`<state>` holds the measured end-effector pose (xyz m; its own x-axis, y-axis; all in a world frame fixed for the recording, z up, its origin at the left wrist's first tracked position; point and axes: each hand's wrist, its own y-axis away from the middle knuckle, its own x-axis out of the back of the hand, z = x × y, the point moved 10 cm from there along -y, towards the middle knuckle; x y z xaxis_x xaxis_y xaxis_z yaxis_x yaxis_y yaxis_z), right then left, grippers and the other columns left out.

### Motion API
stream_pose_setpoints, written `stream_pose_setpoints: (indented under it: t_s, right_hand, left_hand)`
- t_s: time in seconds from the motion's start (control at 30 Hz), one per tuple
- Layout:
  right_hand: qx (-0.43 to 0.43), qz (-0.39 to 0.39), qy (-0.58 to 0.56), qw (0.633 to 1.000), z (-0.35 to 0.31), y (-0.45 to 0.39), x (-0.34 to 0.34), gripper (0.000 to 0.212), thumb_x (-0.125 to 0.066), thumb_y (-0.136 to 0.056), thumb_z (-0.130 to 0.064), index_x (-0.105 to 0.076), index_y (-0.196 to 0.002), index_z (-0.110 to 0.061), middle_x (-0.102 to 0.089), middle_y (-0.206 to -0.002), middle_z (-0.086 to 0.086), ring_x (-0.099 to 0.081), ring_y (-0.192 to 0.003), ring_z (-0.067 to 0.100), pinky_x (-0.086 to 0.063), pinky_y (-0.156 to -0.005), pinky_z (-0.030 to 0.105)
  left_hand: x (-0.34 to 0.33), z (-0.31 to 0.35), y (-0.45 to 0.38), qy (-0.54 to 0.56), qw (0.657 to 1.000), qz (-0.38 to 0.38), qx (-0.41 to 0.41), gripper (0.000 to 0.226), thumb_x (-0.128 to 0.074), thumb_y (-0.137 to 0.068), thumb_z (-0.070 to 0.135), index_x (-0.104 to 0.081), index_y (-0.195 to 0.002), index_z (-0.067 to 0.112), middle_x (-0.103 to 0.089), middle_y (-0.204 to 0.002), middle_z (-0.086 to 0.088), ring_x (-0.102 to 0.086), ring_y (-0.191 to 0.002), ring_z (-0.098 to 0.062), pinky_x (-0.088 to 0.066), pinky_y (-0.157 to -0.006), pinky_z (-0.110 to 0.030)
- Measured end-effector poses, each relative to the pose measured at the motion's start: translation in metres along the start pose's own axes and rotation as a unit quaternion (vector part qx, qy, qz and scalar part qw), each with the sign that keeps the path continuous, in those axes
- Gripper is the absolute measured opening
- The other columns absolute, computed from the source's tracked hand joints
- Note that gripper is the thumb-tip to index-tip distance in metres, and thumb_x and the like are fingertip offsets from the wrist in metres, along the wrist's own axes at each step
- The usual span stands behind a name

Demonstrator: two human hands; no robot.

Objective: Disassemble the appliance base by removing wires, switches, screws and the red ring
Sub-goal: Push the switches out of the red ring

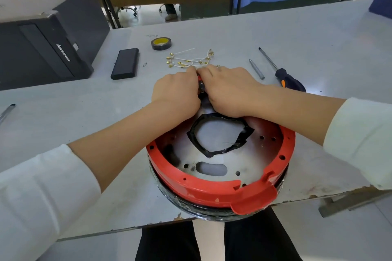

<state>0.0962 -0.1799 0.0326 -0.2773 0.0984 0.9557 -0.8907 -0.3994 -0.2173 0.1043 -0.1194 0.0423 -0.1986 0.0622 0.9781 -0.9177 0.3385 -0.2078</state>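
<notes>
The appliance base point(220, 167) lies flat at the table's point(297, 48) near edge, open side up; both hands, left point(176, 89) and right point(229, 91), side by side, grip the red ring's point(212, 195) far rim.

"Lenovo" stands on the black computer case point(42, 48).

Appliance base point(218, 146) sits at near edge of tabletop point(297, 48), partly overhanging it. Round metal plate with holes, slot, black-taped central opening. Red ring point(212, 190) seated round rim, black band beneath; far side hidden under hands. White wires point(191, 60) with brass terminals lie loose in tangle beyond base, toward far edge.
</notes>
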Motion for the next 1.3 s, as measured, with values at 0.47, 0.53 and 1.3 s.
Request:
stream_pose_setpoints:
  t_s: [0.47, 0.53, 1.3]
  right_hand:
    - [-0.002, 0.009, 0.017, 1.000, 0.001, -0.004, -0.001, 0.051, -0.046, -0.091, -0.020, -0.031, -0.138, -0.005, -0.048, -0.127, 0.011, -0.056, -0.103, 0.031, -0.029, -0.061, 0.034]
    - [0.009, 0.008, 0.005, 1.000, 0.001, -0.003, -0.001, 0.052, -0.046, -0.091, -0.020, -0.031, -0.139, -0.007, -0.048, -0.129, 0.010, -0.056, -0.106, 0.031, -0.027, -0.062, 0.033]
    - [-0.270, -0.213, -0.525, 0.779, 0.041, -0.024, -0.028, 0.032, -0.069, -0.087, -0.028, -0.064, -0.111, -0.007, -0.069, -0.104, 0.010, -0.065, -0.093, 0.025, -0.055, -0.084, 0.037]
  left_hand:
    - [0.001, 0.004, -0.004, -0.007, 1.000, 0.023, -0.014, 0.024, -0.049, -0.083, 0.009, -0.040, -0.106, 0.011, -0.062, -0.103, -0.015, -0.058, -0.094, -0.038, -0.028, -0.060, -0.034]
    - [0.002, 0.002, -0.003, 0.007, 1.000, 0.024, -0.014, 0.023, -0.047, -0.082, 0.007, -0.037, -0.101, 0.013, -0.061, -0.100, -0.016, -0.054, -0.082, -0.036, -0.026, -0.057, -0.034]
    - [0.005, -0.016, 0.007, 0.118, 0.992, 0.018, 0.043, 0.044, -0.052, -0.088, 0.015, -0.035, -0.129, 0.010, -0.063, -0.106, -0.016, -0.059, -0.094, -0.035, -0.033, -0.062, -0.034]
